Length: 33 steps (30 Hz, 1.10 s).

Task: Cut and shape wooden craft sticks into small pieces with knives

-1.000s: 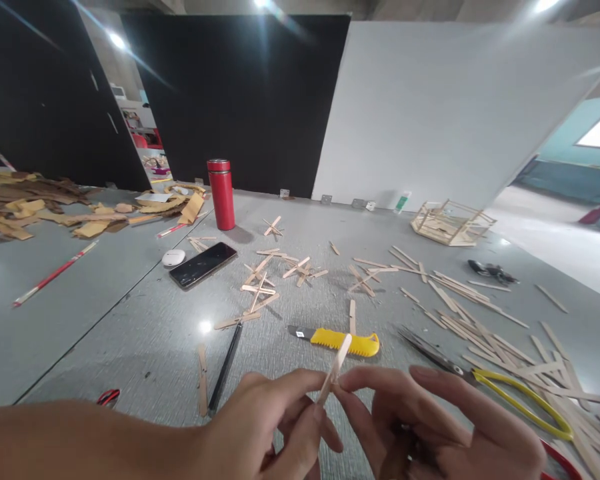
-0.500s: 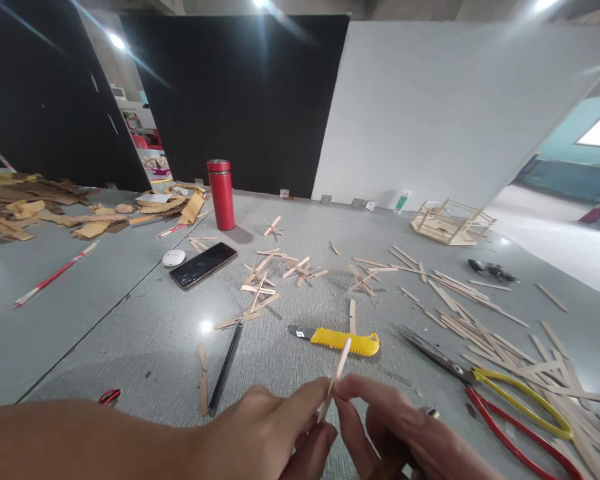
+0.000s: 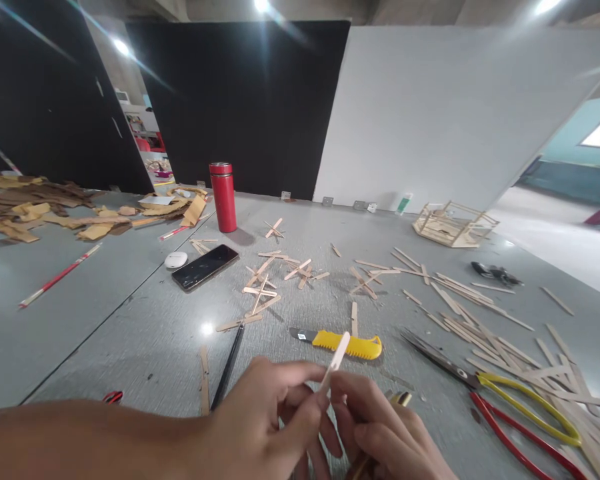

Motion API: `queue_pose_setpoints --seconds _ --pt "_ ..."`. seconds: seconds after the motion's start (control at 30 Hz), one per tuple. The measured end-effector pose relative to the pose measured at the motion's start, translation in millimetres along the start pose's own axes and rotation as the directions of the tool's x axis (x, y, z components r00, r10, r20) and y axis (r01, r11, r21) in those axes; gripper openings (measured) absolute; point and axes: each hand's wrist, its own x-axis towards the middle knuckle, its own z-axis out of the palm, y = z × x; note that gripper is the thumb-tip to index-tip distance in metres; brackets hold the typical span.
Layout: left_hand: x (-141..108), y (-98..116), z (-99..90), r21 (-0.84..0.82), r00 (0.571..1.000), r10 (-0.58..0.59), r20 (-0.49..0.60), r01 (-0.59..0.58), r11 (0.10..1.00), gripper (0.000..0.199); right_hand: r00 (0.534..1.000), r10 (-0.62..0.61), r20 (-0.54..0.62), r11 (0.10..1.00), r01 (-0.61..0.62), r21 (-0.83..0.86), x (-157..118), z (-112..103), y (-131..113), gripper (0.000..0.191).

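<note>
At the bottom centre, my left hand (image 3: 275, 420) pinches a small wooden stick (image 3: 337, 357) between thumb and fingers. My right hand (image 3: 380, 420) is closed against the stick's other side, and a brass-coloured object (image 3: 401, 399) shows partly behind its fingers; what it is I cannot make out. The stick tilts up and to the right, its lower end hidden by the fingers. Just beyond it lies a yellow utility knife (image 3: 347, 343) with its blade pointing left. A black pen (image 3: 229, 367) and a notched stick (image 3: 205, 380) lie left of my hands.
Scissors (image 3: 473, 380) and many loose sticks (image 3: 480, 327) lie to the right. Crossed stick pieces (image 3: 263, 293), a phone (image 3: 205, 267), a white case (image 3: 175, 260) and a red bottle (image 3: 223, 198) are farther back. A stick frame (image 3: 454, 225) stands at back right.
The stick has turned to show more of its flat face. My right hand has shifted and its fingers are more curled, with the brass-coloured object now more visible. The view has moved slightly.
</note>
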Motion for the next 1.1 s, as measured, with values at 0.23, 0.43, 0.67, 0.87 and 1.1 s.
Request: queue_pose_setpoints --seconds 0.23,0.43,0.67,0.87,1.1 --pt "3.2 3.6 -5.1 -0.118 0.999 0.000 -0.045 -0.005 0.993 0.044 0.976 0.128 -0.174 0.992 -0.126 0.022 11.5 -1.9 -3.3 0.013" --pt "-0.5 3.3 -17.1 0.536 0.927 0.376 -0.008 -0.313 0.784 0.033 0.877 0.479 0.035 0.818 -0.460 0.346 29.1 -24.2 -18.2 0.026" --pt "-3.0 -3.3 -20.6 0.671 0.841 0.534 0.091 -0.448 0.591 0.036 0.861 0.506 -0.054 0.806 -0.451 0.383 33.1 -31.9 -30.2 0.015" --pt "-0.9 14.3 -11.8 -0.136 0.998 -0.056 -0.039 0.050 0.990 0.036 0.946 0.323 0.013 0.898 -0.310 0.313 28.1 -35.7 -23.0 0.015" --pt "-0.2 16.0 -11.6 -0.189 0.993 -0.110 -0.038 0.101 0.977 0.038 0.897 0.443 0.002 0.854 -0.422 0.303 27.9 -32.6 -27.5 0.016"
